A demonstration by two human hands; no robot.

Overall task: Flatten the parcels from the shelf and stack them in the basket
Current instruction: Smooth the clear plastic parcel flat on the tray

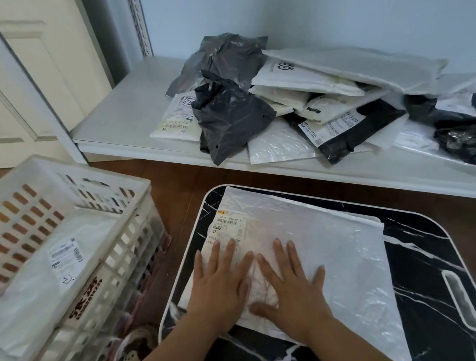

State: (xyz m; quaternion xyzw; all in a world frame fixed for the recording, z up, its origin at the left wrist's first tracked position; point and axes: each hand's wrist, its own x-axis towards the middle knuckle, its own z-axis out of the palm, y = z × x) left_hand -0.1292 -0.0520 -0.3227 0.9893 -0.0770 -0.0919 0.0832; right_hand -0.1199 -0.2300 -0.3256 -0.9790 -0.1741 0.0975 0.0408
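White parcel [324, 261] lies flat on the black marbled tray [439, 253]. Left hand [220, 287] and right hand [293, 293] press it, fingers spread. Basket [130, 229] beside the tray's left edge holds one white parcel [37, 287].

White shelf [128, 114] bears heaped parcels [308, 100]; marbled board [439, 253] bears one.
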